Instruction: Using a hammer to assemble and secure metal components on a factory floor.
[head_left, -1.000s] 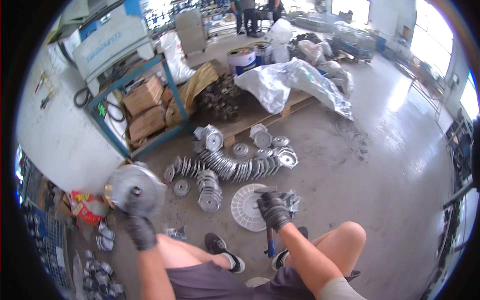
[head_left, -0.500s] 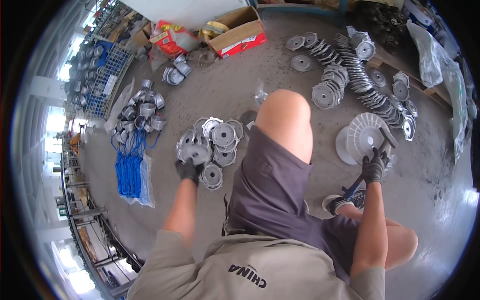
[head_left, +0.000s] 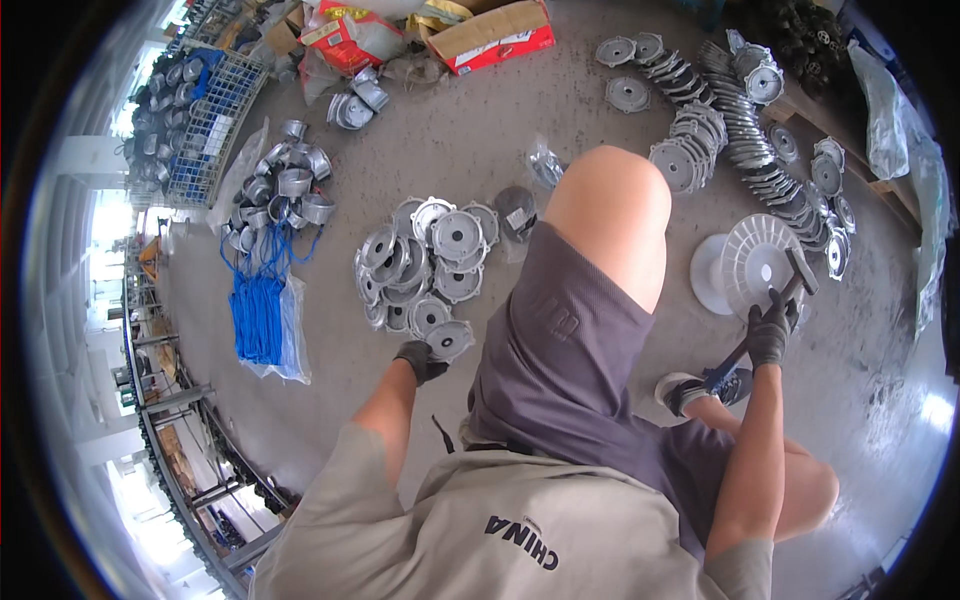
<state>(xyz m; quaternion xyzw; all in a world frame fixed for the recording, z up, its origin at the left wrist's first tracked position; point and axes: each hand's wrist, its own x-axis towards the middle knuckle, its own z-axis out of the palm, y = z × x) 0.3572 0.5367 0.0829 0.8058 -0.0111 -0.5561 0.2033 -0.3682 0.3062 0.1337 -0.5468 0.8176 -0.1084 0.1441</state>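
My left hand, in a dark glove, is closed on the edge of a round grey metal end cover with a hole in its centre. This cover is at the near edge of a pile of similar covers on the floor; whether it rests on them I cannot tell. At the right, my gloved right hand is wrapped round the handle of a hammer, its head pointing up and away from me. A pale ribbed plastic spool lies just beyond that hand, partly covered by the hammer.
Long curved rows of metal covers lie at the far right. Metal cylindrical housings and a bundle of blue straps are at the left. A cardboard box and a red-and-white sack stand farther back. My raised knee sits between my hands.
My left hand has moved right and nearer to me, from over the pile to its near edge. The right hand keeps its grip on the hammer. The whole view has shifted slightly.
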